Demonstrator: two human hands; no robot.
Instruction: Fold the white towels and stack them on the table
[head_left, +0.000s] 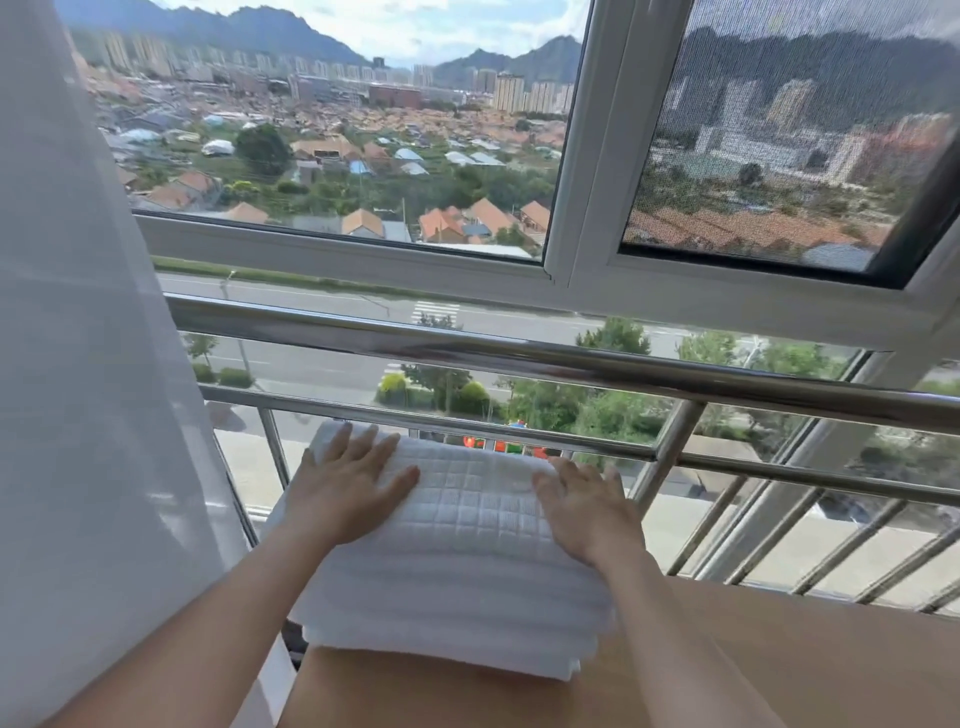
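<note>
The towel stack (457, 582) sits on the table (779, 665), with the left hand (347, 488) resting on top at ten o'clock and the right hand (584, 512) at two. The railing (519, 358) stands at twelve and the curtain (78, 364) at nine.

— Light source?
— Bright daylight poured through the window (332, 130), glinting off the steel railing (519, 358) and washing out the sheer curtain (78, 312); the white towels (467, 545) lay evenly lit.
— Flaws?
— Wide-angle bowing at the edges; the insect screen (779, 145) blurred its view.
</note>
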